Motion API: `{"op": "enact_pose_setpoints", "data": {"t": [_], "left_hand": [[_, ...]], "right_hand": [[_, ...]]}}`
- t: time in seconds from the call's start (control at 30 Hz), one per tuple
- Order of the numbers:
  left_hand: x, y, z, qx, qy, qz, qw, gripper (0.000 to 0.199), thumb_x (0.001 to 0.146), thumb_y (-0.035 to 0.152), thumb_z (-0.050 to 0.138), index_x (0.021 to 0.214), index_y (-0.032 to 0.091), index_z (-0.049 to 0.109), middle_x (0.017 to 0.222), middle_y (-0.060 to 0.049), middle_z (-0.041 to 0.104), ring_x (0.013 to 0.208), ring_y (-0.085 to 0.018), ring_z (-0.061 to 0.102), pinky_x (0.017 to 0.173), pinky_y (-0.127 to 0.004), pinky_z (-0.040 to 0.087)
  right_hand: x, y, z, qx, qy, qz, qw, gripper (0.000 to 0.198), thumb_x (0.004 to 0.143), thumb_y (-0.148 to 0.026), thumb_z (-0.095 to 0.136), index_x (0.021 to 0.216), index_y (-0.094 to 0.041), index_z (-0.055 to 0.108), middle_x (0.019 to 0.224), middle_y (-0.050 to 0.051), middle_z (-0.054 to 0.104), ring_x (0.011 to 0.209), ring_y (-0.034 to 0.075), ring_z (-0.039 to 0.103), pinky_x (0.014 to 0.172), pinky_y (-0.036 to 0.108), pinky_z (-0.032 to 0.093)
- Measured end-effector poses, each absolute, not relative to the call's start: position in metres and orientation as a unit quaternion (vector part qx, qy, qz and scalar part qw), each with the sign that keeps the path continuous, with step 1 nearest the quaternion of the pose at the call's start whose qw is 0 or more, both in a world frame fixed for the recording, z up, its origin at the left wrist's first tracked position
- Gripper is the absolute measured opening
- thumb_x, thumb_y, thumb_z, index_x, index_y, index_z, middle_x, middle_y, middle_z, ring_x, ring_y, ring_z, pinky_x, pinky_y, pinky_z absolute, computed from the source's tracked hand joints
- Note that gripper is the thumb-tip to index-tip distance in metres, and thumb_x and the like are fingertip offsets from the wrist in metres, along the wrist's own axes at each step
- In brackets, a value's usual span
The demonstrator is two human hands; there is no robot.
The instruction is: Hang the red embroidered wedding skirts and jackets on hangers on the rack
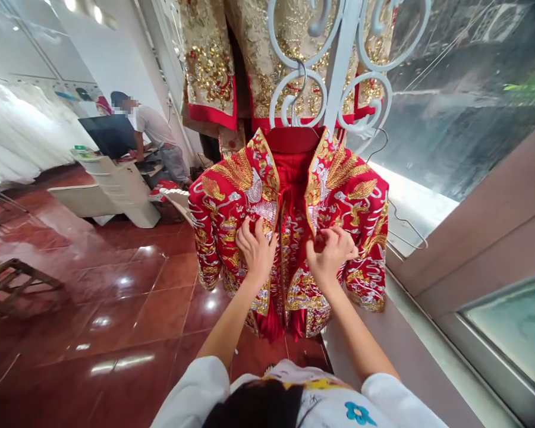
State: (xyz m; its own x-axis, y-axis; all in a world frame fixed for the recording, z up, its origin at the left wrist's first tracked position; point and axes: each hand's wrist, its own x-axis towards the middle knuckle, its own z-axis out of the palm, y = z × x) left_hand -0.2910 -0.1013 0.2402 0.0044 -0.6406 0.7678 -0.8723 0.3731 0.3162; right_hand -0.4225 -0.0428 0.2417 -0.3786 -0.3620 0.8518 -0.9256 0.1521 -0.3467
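A red jacket [232, 196] with dense gold and silver embroidery hangs upright on a hanger [301, 89] from white scrolled metalwork. Its front is parted, and red lining and ties show between the two panels. My left hand [256, 249] is closed on the left front panel, fingers bent against the embroidery and thumb near the panel's inner edge. On the other panel, my right hand [332, 252] grips the cloth by its inner edge with curled fingers. Parts of both hands' fingertips are hidden. Red fringe [271, 327] hangs below the hem.
Behind the jacket hang cream-and-gold sequined garments [209, 71] with red hems. The white scroll rack [345, 59] stands beside a window ledge [410, 333]. A bare wire hanger [410, 229] is at right. Left are a desk [125, 190], a bending person [158, 128] and a wooden chair [18, 285].
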Motion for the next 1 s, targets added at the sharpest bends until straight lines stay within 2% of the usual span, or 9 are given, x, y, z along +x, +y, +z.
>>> {"op": "enact_pose_setpoints", "data": {"t": [0.03,0.17,0.23,0.3,0.47,0.63,0.8,0.87,1.0], "left_hand": [[-0.283,-0.101,0.238,0.555,-0.687,0.121,0.454,0.045,0.083,0.032,0.056,0.121,0.011,0.046,0.131,-0.025,0.043,0.124,-0.037,0.04,0.101,-0.052,0.032],[-0.248,-0.082,0.247,0.563,-0.705,0.081,0.424,0.017,0.082,0.033,0.052,0.085,0.016,0.056,0.085,-0.012,0.061,0.082,-0.025,0.059,0.071,-0.034,0.044],[-0.239,-0.065,0.258,0.529,-0.746,0.046,0.401,0.025,0.086,0.029,0.043,0.064,0.019,0.048,0.061,-0.004,0.054,0.057,-0.016,0.052,0.056,-0.028,0.037],[-0.241,-0.05,0.271,0.456,-0.796,0.008,0.398,0.034,0.089,0.026,0.036,0.056,0.019,0.042,0.051,-0.002,0.047,0.048,-0.013,0.045,0.052,-0.027,0.033],[-0.279,-0.058,0.277,0.326,-0.847,-0.103,0.408,0.029,0.09,0.028,0.039,0.066,0.019,0.053,0.064,-0.005,0.059,0.06,-0.015,0.055,0.06,-0.027,0.04],[-0.303,-0.12,0.248,0.394,-0.817,-0.184,0.378,0.018,0.085,0.016,0.045,0.07,0.017,0.055,0.077,-0.01,0.063,0.071,-0.019,0.059,0.068,-0.03,0.043],[-0.299,-0.134,0.23,0.429,-0.77,-0.25,0.401,0.016,0.086,0.025,0.049,0.072,0.018,0.053,0.084,-0.008,0.061,0.08,-0.018,0.057,0.076,-0.029,0.042],[-0.291,-0.121,0.209,0.456,-0.73,-0.3,0.412,0.021,0.087,0.033,0.049,0.071,0.019,0.05,0.082,-0.006,0.06,0.082,-0.017,0.056,0.078,-0.027,0.042],[-0.261,-0.077,0.127,0.546,-0.596,-0.436,0.396,0.038,0.09,0.043,0.04,0.062,0.018,0.045,0.063,-0.004,0.054,0.069,-0.017,0.054,0.072,-0.029,0.043]], "right_hand": [[-0.43,-0.041,0.24,0.482,-0.691,0.455,0.287,0.017,0.082,-0.033,0.05,0.081,-0.017,0.056,0.09,0.011,0.06,0.09,0.025,0.053,0.082,0.041,0.036],[-0.445,-0.022,0.249,0.569,-0.65,0.476,0.165,0.034,0.087,-0.028,0.044,0.055,-0.02,0.034,0.058,0.001,0.042,0.059,0.014,0.04,0.061,0.029,0.032],[-0.439,-0.007,0.263,0.602,-0.599,0.524,0.07,0.038,0.088,-0.029,0.043,0.055,-0.02,0.027,0.054,-0.002,0.035,0.053,0.012,0.034,0.055,0.027,0.028],[-0.427,0.008,0.283,0.633,-0.533,0.56,-0.036,0.042,0.091,-0.032,0.041,0.055,-0.02,0.024,0.053,-0.003,0.031,0.05,0.01,0.029,0.051,0.025,0.025],[-0.408,0.0,0.309,0.7,-0.449,0.539,-0.135,0.042,0.093,-0.036,0.039,0.056,-0.018,0.03,0.056,-0.002,0.037,0.052,0.009,0.034,0.053,0.023,0.028],[-0.419,-0.071,0.274,0.704,-0.599,0.38,-0.03,0.03,0.091,-0.03,0.038,0.066,-0.017,0.048,0.068,0.002,0.052,0.064,0.013,0.045,0.062,0.025,0.031],[-0.42,-0.086,0.247,0.694,-0.596,0.403,-0.001,0.033,0.095,-0.034,0.03,0.082,-0.015,0.054,0.086,0.008,0.058,0.084,0.017,0.05,0.077,0.028,0.037],[-0.419,-0.068,0.223,0.665,-0.588,0.454,-0.082,0.03,0.093,-0.037,0.035,0.086,-0.016,0.054,0.09,0.008,0.057,0.089,0.017,0.049,0.084,0.029,0.037],[-0.417,-0.011,0.132,0.438,-0.626,0.539,-0.354,0.025,0.078,-0.043,0.057,0.074,-0.018,0.051,0.08,0.003,0.054,0.082,0.016,0.049,0.085,0.031,0.04]]}}
